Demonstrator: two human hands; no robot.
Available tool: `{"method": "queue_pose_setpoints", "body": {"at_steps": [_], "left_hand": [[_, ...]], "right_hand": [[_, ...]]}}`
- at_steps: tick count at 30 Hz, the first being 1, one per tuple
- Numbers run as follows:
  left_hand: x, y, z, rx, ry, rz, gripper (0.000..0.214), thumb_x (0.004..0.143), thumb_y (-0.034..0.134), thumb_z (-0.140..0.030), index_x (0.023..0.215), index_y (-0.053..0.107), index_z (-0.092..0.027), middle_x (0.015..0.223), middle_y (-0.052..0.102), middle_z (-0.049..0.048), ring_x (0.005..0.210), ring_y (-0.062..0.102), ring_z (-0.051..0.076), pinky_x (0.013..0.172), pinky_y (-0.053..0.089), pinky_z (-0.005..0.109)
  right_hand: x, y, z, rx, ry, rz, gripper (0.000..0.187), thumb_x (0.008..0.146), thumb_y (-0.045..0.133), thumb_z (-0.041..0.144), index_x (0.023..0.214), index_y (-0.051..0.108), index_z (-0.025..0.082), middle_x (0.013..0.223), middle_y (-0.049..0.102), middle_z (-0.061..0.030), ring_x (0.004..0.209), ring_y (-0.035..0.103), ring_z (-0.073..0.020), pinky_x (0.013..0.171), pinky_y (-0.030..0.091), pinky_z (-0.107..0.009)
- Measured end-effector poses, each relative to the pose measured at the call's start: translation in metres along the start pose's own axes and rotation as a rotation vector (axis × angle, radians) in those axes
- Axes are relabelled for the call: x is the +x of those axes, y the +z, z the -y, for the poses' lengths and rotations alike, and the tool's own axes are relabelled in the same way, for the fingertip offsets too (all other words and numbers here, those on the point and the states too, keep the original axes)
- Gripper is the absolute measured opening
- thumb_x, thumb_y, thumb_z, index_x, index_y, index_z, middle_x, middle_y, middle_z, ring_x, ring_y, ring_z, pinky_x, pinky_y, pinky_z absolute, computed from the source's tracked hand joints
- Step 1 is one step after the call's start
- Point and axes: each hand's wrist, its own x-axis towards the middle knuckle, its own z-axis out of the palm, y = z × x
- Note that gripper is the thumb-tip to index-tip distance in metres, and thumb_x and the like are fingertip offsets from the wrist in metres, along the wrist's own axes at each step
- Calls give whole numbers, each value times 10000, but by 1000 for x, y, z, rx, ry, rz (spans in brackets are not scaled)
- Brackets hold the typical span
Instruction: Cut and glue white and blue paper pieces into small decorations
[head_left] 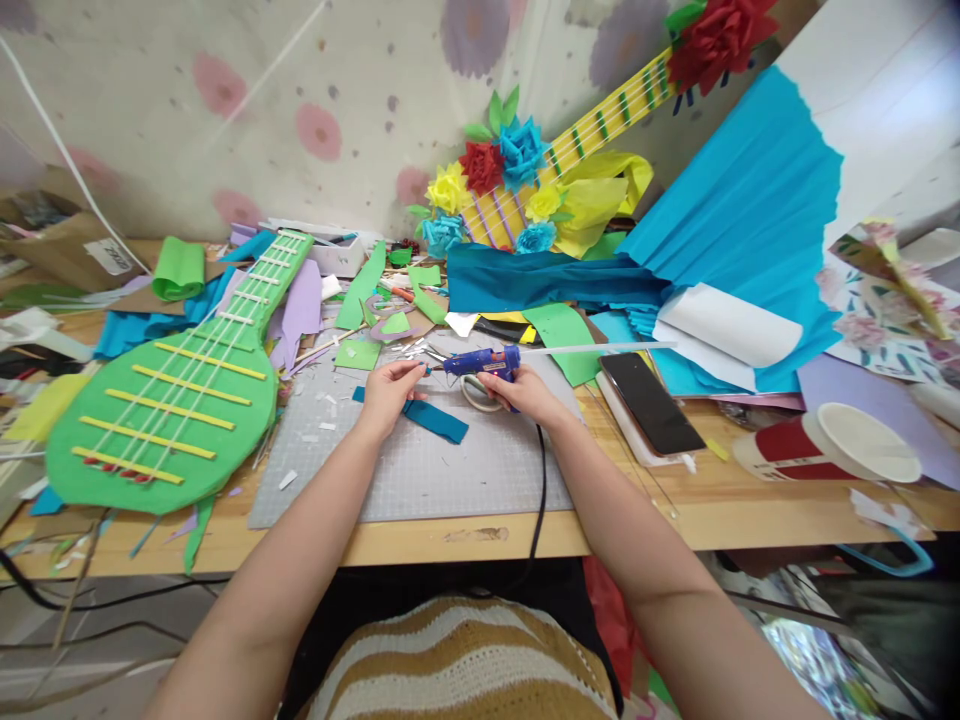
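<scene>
My right hand (pixel 523 392) is wrapped round the handle of a blue hot glue gun (pixel 480 361). A long translucent glue stick (pixel 600 348) juts from its back, and its nozzle points left. At the nozzle, my left hand (pixel 394 396) pinches a small piece of blue crepe paper (pixel 428 370), mostly hidden by the fingers. Below that hand, a dark blue crepe paper strip (pixel 436 420) lies on the grey cutting mat (pixel 405 490). Behind the glue gun's handle, a roll of tape (pixel 478 398) is partly covered.
A green paper lute (pixel 165 410) lies at left. Behind stands a yellow paper instrument (pixel 611 120) with paper flowers. Blue crepe paper (pixel 750 220), a phone (pixel 651 402) and a paper cup (pixel 832 445) are at right. A black cord (pixel 541 490) hangs over the table edge.
</scene>
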Motion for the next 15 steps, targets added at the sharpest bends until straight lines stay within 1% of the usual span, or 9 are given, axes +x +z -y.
{"method": "queue_pose_setpoints", "body": {"at_steps": [9, 15], "left_hand": [[1, 0, 2, -3, 1, -4, 298, 493, 768, -313, 710, 674, -133, 571, 597, -11, 381, 346, 26, 484, 519, 294], [1, -1, 2, 6, 7, 2, 285, 512, 756, -302, 723, 671, -130, 560, 587, -15, 384, 351, 31, 493, 519, 307]], "right_hand": [[0, 0, -1, 0, 6, -8, 423, 681, 560, 596, 546, 496, 200, 438, 468, 21, 413, 407, -95, 445, 320, -250], [0, 0, 0, 16, -5, 3, 418, 681, 569, 584, 549, 489, 196, 438, 460, 27, 406, 400, -84, 422, 310, -235]]}}
